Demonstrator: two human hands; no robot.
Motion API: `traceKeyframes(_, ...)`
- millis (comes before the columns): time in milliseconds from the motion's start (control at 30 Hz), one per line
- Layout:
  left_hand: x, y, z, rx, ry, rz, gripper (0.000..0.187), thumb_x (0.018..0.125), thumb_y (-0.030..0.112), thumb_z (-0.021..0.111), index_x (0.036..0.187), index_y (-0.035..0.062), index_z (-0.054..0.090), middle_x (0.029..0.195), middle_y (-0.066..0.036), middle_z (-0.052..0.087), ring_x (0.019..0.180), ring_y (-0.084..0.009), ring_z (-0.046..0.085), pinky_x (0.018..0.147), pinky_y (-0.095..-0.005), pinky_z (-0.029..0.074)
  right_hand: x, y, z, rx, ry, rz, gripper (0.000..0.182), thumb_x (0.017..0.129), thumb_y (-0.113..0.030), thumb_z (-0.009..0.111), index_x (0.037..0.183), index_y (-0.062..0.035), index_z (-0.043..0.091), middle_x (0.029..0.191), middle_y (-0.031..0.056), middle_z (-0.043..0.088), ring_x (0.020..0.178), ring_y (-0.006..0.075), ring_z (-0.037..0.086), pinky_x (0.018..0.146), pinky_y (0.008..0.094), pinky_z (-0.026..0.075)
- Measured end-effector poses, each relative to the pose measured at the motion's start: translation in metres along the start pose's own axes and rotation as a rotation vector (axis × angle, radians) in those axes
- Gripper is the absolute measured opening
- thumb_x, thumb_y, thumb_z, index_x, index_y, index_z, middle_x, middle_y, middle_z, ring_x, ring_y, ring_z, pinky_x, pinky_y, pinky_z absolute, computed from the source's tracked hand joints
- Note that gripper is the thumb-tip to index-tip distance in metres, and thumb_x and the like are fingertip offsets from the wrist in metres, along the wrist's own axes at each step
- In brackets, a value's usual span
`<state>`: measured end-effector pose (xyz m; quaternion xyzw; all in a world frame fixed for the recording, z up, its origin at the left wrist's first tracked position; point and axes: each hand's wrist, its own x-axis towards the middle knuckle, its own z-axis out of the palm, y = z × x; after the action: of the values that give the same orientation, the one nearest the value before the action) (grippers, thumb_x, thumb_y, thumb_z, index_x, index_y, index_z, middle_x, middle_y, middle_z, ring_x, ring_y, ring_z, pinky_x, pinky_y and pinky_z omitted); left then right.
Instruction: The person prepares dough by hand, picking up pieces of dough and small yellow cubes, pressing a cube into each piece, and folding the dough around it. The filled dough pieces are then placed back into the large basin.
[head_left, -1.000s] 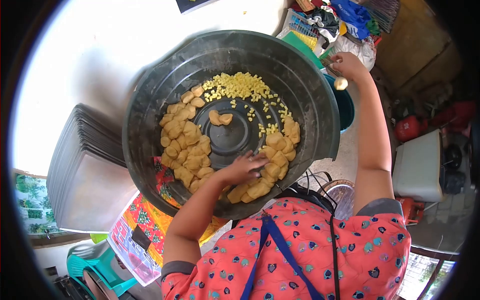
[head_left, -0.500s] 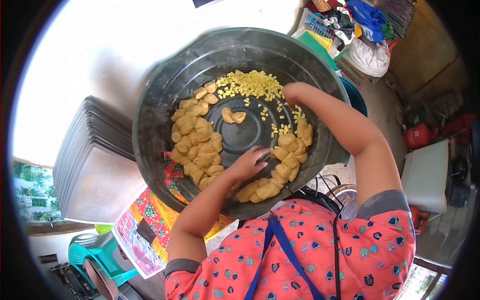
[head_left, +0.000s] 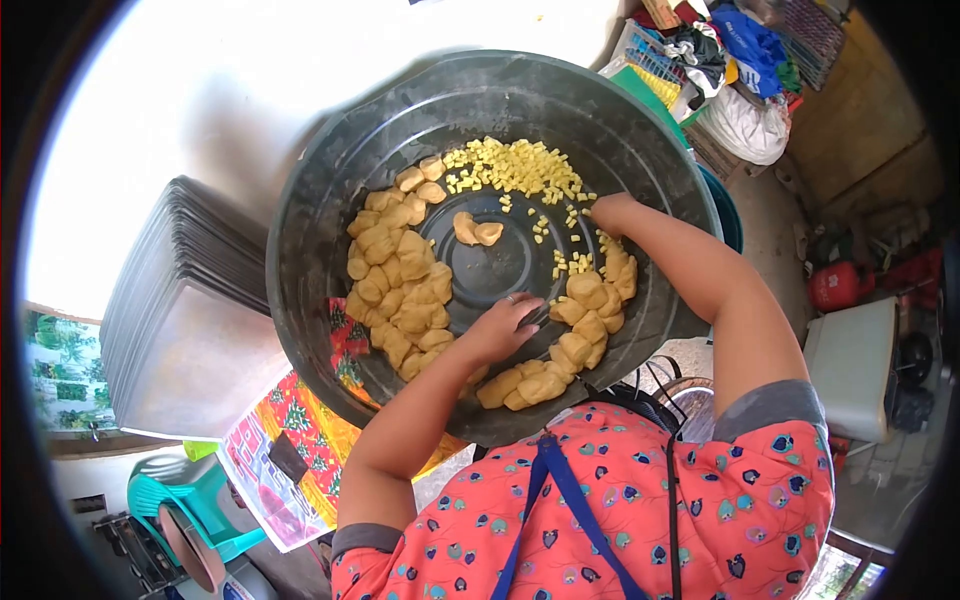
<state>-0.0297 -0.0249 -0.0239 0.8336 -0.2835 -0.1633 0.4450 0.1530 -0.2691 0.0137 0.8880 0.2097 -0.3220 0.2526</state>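
A large black tub (head_left: 300,190) holds tan dough pieces (head_left: 400,290) along its left side and more dough pieces (head_left: 575,345) at the lower right. Small yellow cubes (head_left: 520,168) are heaped at its far side, with several scattered toward the right. Two dough pieces (head_left: 477,230) lie apart near the middle. Over the tub's lower middle, my left hand (head_left: 503,328) has its fingers apart with nothing seen in them, left of the right-hand dough. My right hand (head_left: 612,213) is at the tub's right wall by the scattered cubes; its fingers are hidden.
A stack of grey trays (head_left: 185,320) leans at the left. Below it are a colourful printed cloth (head_left: 300,430) and a teal plastic chair (head_left: 190,500). Crates with cloths and bags (head_left: 730,70) stand at the upper right. A white box (head_left: 850,360) stands at the right.
The view has shifted slightly, so the tub sits a little differently in frame. My left hand's fingers have drawn slightly away from the right-hand dough. My right hand stays near the right wall.
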Motion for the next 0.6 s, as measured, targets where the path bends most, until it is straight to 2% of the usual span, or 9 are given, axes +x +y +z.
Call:
traceKeyframes(100, 0.001, -0.005, 0.001, 0.019, 0.028, 0.002, 0.044, 0.082, 0.011, 0.061, 0.124, 0.003, 0.049, 0.123, -0.017, 0.05, 0.11, -0.0341, 0.05, 0.094, -0.037, 0.041, 0.001, 0.001, 0.001, -0.008, 0.007, -0.003, 0.038, 0.062, -0.013, 0.079, 0.097, -0.0048, 0.068, 0.1, 0.0102, 0.067, 0.094, 0.027, 0.064, 0.073, 0.0394, 0.052)
traceKeyframes(300, 0.001, -0.005, 0.002, 0.038, 0.037, 0.003, 0.043, 0.082, 0.011, 0.06, 0.123, 0.0024, 0.05, 0.121, -0.017, 0.052, 0.108, -0.0331, 0.052, 0.092, -0.0365, 0.042, 0.003, -0.001, 0.006, 0.028, 0.016, -0.02, 0.031, 0.066, -0.009, 0.074, 0.096, -0.0049, 0.069, 0.101, 0.0105, 0.067, 0.094, 0.0267, 0.064, 0.073, 0.0381, 0.053)
traceKeyframes(600, -0.001, -0.006, 0.005, 0.027, 0.059, 0.012, 0.043, 0.084, 0.012, 0.059, 0.124, 0.0033, 0.05, 0.12, -0.016, 0.052, 0.102, -0.031, 0.055, 0.087, -0.0354, 0.045, -0.009, -0.009, 0.0, -0.04, -0.003, 0.041, 0.033, 0.067, -0.006, 0.072, 0.1, -0.005, 0.068, 0.106, 0.0104, 0.065, 0.098, 0.0246, 0.064, 0.072, 0.0381, 0.053)
